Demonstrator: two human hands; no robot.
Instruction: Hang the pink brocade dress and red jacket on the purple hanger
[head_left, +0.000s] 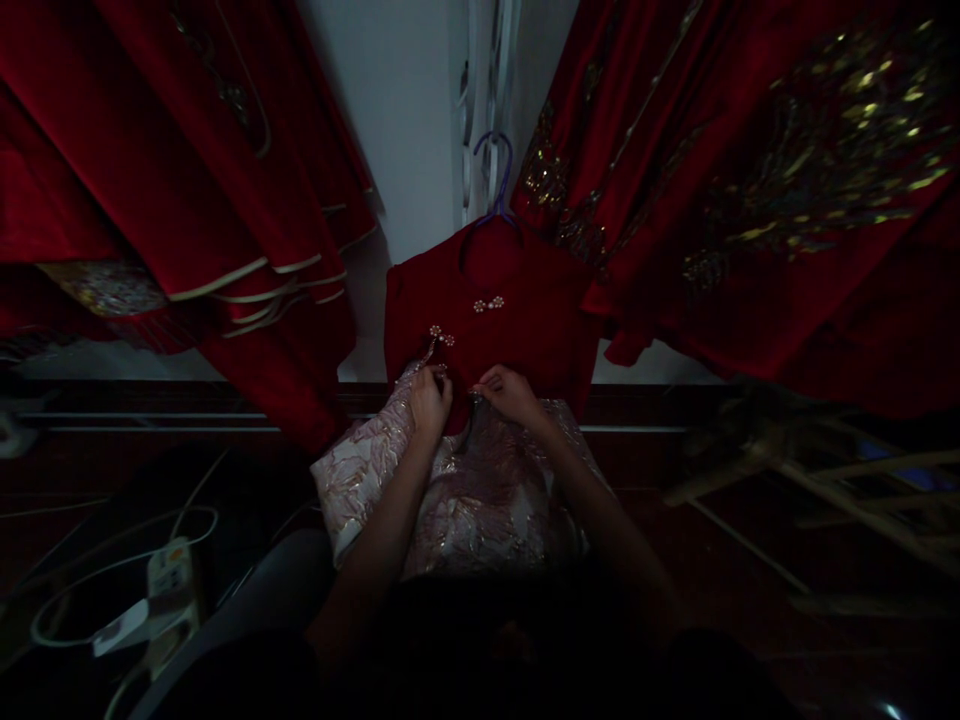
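Head view: left hand (430, 402) and right hand (513, 396), fingers pinched narrow, apparently on the brocade garment (373, 440) spilling just below them! Red garment (517, 345) hangs beyond. Delicate edge work, seemingly, calling for steady, matched pinching.

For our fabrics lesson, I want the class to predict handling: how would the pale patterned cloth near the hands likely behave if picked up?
The pale patterned cloth would probably bend and sag, since it lies in uneven folds. Its crinkled-looking surface hints at slightly more body than a thin, smooth fabric. That same texture might make it less slippery to pinch.
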